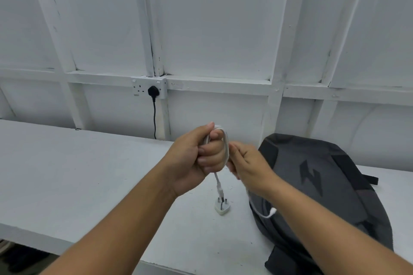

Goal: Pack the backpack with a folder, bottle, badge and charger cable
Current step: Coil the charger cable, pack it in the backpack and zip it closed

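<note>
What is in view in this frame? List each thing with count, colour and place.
charger cable: one, white, coiled in both hands above the table
plug adapter: one, white, on the table, pins up
backpack: one, dark grey, lying on the table at right
table: one, white, along the wall
wall socket: one, white, double
black plug: one, in the socket, cord hanging down
left hand: closed on the coil
right hand: holding the cable

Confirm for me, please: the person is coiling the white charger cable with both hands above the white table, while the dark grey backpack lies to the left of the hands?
Not quite: the head view shows the dark grey backpack lying to the right of the hands. The rest holds: the left hand and right hand coil the white charger cable above the white table.
</note>
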